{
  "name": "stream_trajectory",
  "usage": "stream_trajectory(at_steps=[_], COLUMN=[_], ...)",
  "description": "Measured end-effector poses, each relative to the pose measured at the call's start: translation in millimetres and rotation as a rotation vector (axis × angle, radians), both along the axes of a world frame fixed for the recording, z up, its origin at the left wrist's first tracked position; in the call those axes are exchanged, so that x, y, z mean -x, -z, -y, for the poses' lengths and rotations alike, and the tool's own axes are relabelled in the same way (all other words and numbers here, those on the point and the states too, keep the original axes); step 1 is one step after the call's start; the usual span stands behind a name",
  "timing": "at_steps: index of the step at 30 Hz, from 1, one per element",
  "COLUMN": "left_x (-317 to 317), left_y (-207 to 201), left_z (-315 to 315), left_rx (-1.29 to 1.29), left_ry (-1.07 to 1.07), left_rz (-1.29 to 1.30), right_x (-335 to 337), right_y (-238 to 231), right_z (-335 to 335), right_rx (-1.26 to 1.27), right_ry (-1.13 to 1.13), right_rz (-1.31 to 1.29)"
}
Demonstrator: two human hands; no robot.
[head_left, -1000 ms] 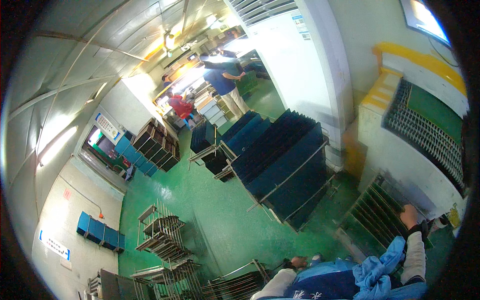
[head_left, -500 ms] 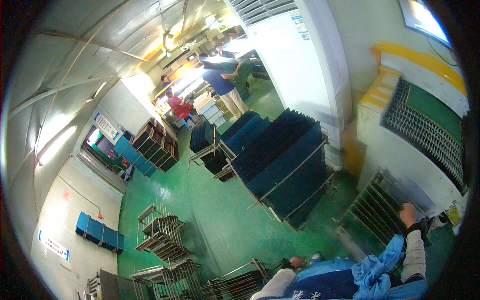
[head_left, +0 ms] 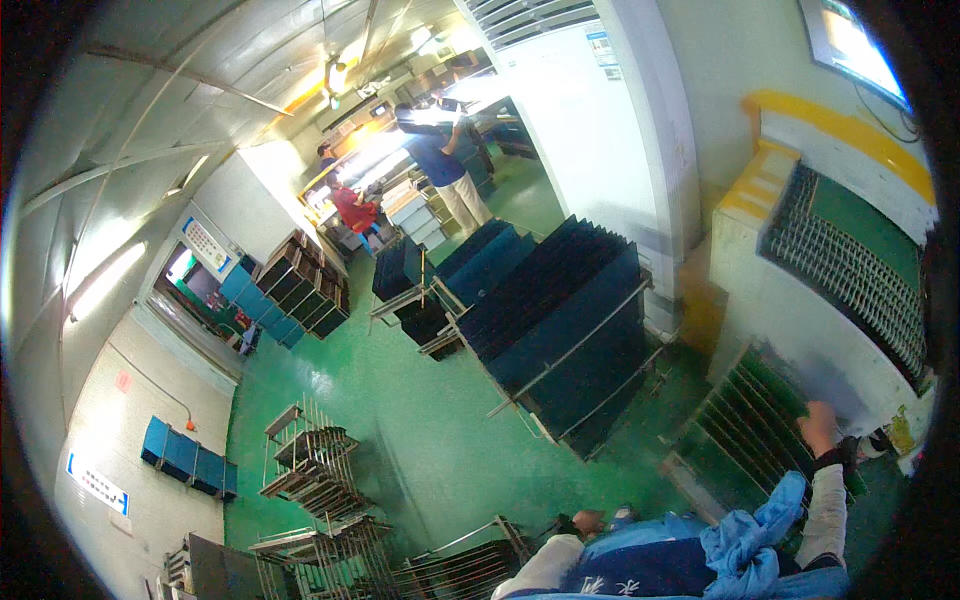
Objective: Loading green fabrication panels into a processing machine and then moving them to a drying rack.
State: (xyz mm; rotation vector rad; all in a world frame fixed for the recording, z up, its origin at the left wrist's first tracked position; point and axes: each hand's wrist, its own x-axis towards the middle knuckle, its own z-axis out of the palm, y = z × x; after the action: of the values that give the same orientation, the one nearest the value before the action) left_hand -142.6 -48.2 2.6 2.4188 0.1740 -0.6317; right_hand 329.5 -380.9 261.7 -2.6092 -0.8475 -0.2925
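Observation:
At the lower right, my right hand (head_left: 820, 428) is closed at the upper edge of a green panel (head_left: 768, 385), the one of the row closest to the white machine. Several more thin green panels (head_left: 735, 425) stand on edge in that row, with gaps between them. Low in the middle, my left hand (head_left: 588, 522) hangs beside my body, near a wire rack (head_left: 470, 568) of dark panels. Its fingers are small and dim, and whether they hold anything does not show.
A large rack of dark blue panels (head_left: 570, 330) stands ahead on the green floor (head_left: 400, 430). Metal racks (head_left: 318, 470) are at the left. A white machine (head_left: 745, 260) with a slatted conveyor (head_left: 850, 265) rises at the right. Two co-workers (head_left: 445, 165) (head_left: 355, 208) are far ahead.
The view has shifted slightly. My right hand stays at the panel's edge, and that panel looks a little more upright. Far ahead, a co-worker's green sheet has moved out of its earlier place.

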Motion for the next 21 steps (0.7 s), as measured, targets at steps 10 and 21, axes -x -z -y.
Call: stream_trajectory(at_steps=[10, 21], left_x=[-22.4, -45.4], left_y=[19.6, 17.4], left_z=[5.5, -9.5], left_rx=[0.314, 0.640], left_ry=[-0.536, -0.355], left_rz=[0.146, 0.370], right_x=[12.1, -27.5], right_y=[-180.8, -218.9], right_z=[25.9, 108.9], right_rx=[-0.061, -0.815], right_ry=[0.070, 0.113], right_rz=[-0.003, -0.193])
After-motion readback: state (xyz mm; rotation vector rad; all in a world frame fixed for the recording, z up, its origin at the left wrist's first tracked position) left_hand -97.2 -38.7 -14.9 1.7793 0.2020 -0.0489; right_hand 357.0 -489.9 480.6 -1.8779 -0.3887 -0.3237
